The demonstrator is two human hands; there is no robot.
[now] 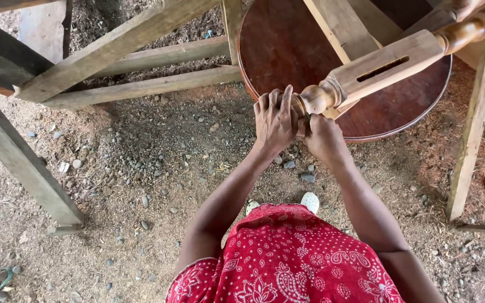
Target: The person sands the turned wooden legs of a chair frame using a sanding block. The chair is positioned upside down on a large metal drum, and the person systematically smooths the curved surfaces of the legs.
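A turned wooden furniture leg with a rectangular slot runs from the upper right down to its rounded end in front of me. My left hand wraps around that rounded end, fingers curled over it. My right hand presses against the underside of the same end, just right of the left hand; what it holds there is hidden. Behind the leg lies a round dark red-brown tabletop on the ground.
Rough wooden beams and a post frame the left side; another post stands at right. The ground is dirt with sawdust and pebbles. My red patterned garment and white shoes show below.
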